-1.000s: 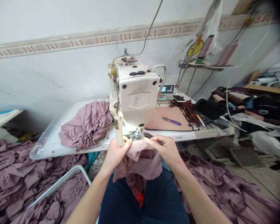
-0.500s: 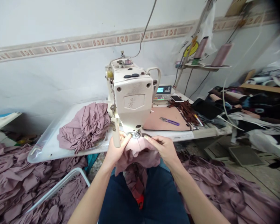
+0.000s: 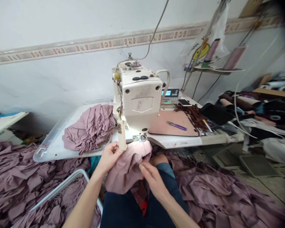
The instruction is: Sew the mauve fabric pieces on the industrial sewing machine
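In the head view a mauve garment piece (image 3: 124,171) hangs from the front of the sewing machine (image 3: 140,98) down over my lap. Its upper edge lies by the presser foot (image 3: 140,137); I cannot tell whether the foot clamps it. My left hand (image 3: 110,156) pinches the cloth's left edge, beside the machine's pale lever plate (image 3: 122,135). Lower down, my right hand (image 3: 152,177) is closed on the right side of the same cloth, thumb on top. A thread seems to run from the foot to the fabric.
A gathered mauve pile (image 3: 89,126) lies on the table left of the machine. Purple thread snips (image 3: 177,125) rest on a tan mat (image 3: 156,125) at right. More mauve cloth (image 3: 216,190) is heaped at right, and a white basket (image 3: 61,185) of it stands at left.
My right hand has come down from beside the presser foot to the cloth's lower right side. My left hand has moved left and slightly down, and the cloth has shifted left with it.
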{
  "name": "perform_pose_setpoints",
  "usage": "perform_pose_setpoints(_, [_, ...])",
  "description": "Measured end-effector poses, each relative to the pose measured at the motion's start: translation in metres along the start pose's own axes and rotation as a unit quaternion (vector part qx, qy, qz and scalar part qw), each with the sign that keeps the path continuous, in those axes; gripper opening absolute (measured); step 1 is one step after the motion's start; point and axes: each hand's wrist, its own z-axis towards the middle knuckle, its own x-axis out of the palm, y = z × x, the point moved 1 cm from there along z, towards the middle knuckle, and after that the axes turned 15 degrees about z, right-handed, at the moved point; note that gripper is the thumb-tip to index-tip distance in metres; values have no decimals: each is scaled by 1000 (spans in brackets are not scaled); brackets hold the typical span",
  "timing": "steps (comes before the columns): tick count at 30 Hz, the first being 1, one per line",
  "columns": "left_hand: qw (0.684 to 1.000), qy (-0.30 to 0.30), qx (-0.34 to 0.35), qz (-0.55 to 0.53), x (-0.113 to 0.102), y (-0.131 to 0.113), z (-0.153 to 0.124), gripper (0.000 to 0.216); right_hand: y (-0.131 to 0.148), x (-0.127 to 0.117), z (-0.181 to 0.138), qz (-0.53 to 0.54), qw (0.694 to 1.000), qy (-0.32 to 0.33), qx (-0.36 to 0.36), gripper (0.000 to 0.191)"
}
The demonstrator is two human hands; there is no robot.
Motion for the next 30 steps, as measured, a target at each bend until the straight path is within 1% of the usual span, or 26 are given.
perform_pose_setpoints(2, [998, -37, 10, 40, 1, -1, 8, 42, -1, 19, 0, 57, 997, 24, 56, 64])
perform_pose_setpoints(3, [998, -47, 13, 51, 3, 1, 9, 42, -1, 24, 0, 82, 993, 21, 76, 65])
perform_pose_setpoints(5, [998, -46, 14, 41, 8, 6, 6, 45, 2, 27, -2, 106, 990, 5, 93, 61])
perform_pose_setpoints(7, [1000, -17, 8, 2, 14, 14, -4, 50, 9, 21, -6, 99, 991, -9, 89, 57])
perform_pose_setpoints(9, [998, 49, 2, -30, 17, 22, -18, 54, 18, 8, -13, 82, 993, -5, 89, 57])
perform_pose_setpoints(11, [991, 131, 13, -29, 18, 28, -32, 54, 28, -5, -21, 56, 992, 30, 113, 56])
perform_pose_setpoints(12, [987, 157, 23, -18, 17, 30, -38, 52, 33, -10, -25, 33, 990, 53, 126, 54])
perform_pose_setpoints(13, [986, 165, 31, -7, 17, 30, -43, 49, 38, -13, -29, 1, 988, 78, 135, 51])
perform_pose_setpoints(14, [987, 158, 35, -1, 18, 30, -48, 45, 44, -15, -32, -38, 984, 104, 138, 47])
perform_pose_setpoints(16, [989, 146, 29, -7, 23, 27, -56, 36, 54, -14, -36, -121, 972, 156, 124, 40])
perform_pose_setpoints(17, [986, 166, 26, -17, 28, 25, -61, 36, 60, -13, -37, -160, 964, 183, 111, 37])
perform_pose_setpoints(18, [977, 211, 28, -26, 35, 22, -66, 40, 64, -13, -37, -192, 953, 213, 99, 35])
perform_pose_setpoints(19, [961, 272, 36, -31, 43, 19, -71, 44, 69, -13, -36, -217, 941, 246, 89, 32])
perform_pose_setpoints(21, [918, 390, 55, -36, 57, 14, -82, 41, 77, -18, -33, -254, 915, 303, 77, 22])
perform_pose_setpoints(22, [901, 427, 60, -40, 62, 13, -85, 40, 80, -23, -31, -263, 905, 325, 79, 17])
perform_pose_setpoints(23, [892, 445, 60, -45, 65, 13, -88, 42, 82, -29, -29, -265, 899, 339, 85, 12])
perform_pose_setpoints(24, [892, 446, 55, -52, 66, 13, -89, 44, 83, -36, -26, -260, 898, 342, 92, 7])
perform_pose_setpoints(25, [898, 433, 47, -58, 65, 14, -89, 46, 83, -42, -24, -252, 903, 334, 99, 7])
perform_pose_setpoints(26, [909, 411, 38, -60, 63, 15, -88, 47, 82, -48, -22, -242, 911, 316, 106, 11])
perform_pose_setpoints(30, [955, 291, 5, -47, 53, 16, -81, 47, 73, -62, -16, -197, 957, 188, 98, 27])
